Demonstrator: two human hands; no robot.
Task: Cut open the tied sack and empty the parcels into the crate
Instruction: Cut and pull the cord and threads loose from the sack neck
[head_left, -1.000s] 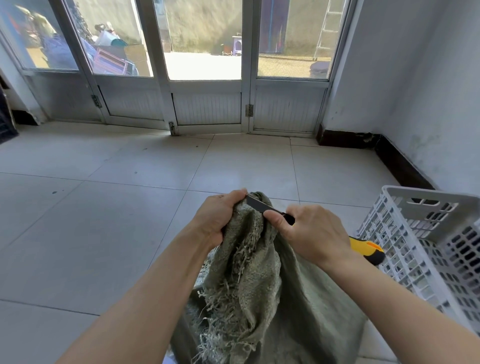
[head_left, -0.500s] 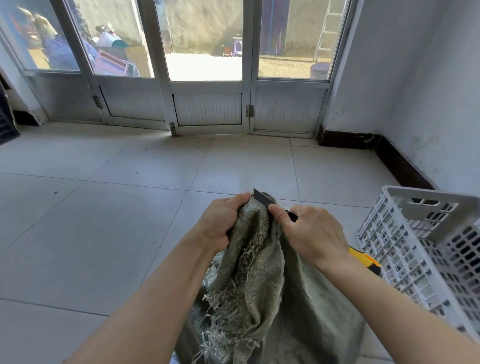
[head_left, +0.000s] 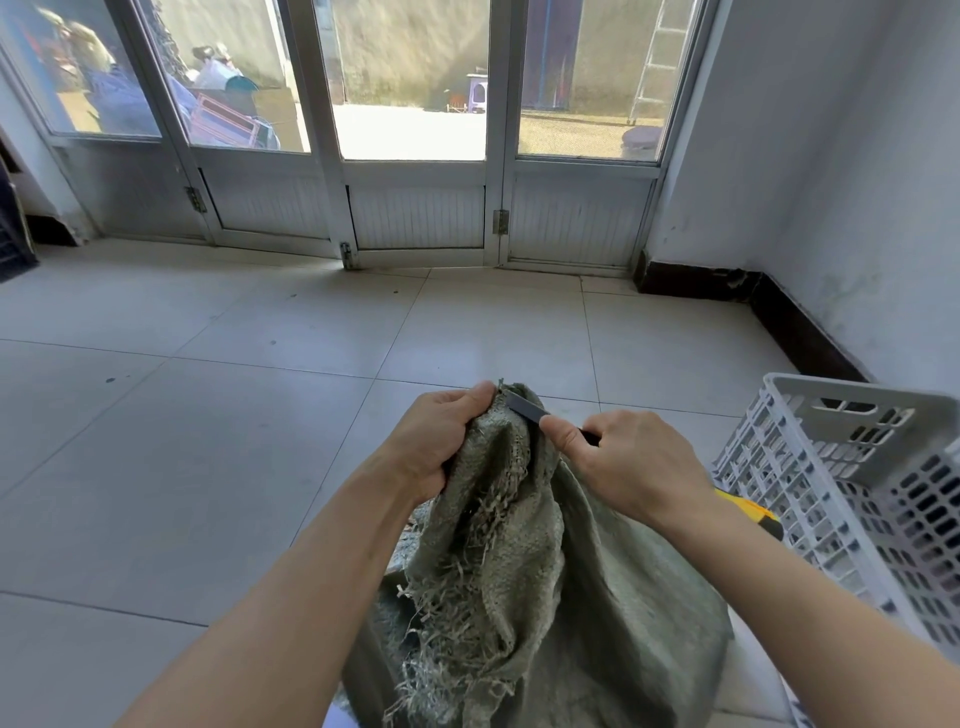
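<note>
The green woven sack (head_left: 519, 571) stands at lower centre, its frayed neck gathered up. The left hand (head_left: 441, 441) grips that neck, fingers curled round the cloth. The right hand (head_left: 628, 462) is wrapped round a utility knife (head_left: 524, 408), with the blade laid on the top of the bunch, close to the left thumb. If the weave gives suddenly, the edge could run into that thumb. The white crate (head_left: 857, 467) sits at the right edge, partly cut off. The tie and the parcels are hidden. Glass doors (head_left: 415, 104) fill the top.
</note>
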